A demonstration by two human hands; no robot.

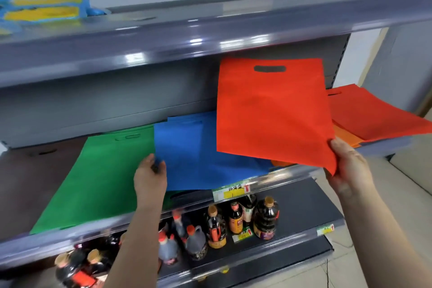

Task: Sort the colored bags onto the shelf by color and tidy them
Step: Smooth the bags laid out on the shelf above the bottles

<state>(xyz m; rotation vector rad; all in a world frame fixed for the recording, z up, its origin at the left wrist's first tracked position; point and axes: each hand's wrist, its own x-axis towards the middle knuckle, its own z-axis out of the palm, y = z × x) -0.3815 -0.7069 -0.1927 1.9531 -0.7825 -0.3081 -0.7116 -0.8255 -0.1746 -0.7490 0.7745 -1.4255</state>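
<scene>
Right hand (348, 166), nearest the camera, pinches the red bag (273, 110) by its lower corner, held above the shelf (289, 176). Left hand (150, 174) grips the blue bag (198, 149) edge. Sorting in progress; next, judged: carry red to the red stack (374, 114) at three o'clock.

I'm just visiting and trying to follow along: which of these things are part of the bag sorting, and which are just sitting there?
Part of the job:
- red bag, held by the right hand
- blue bags, gripped at a corner by the left hand
- green bags
- red pile at the shelf's right end
- orange bags under it
- middle shelf

Just lying about:
- sauce bottles on the shelf below
- price tag
- blue and yellow bags on the top shelf
</scene>
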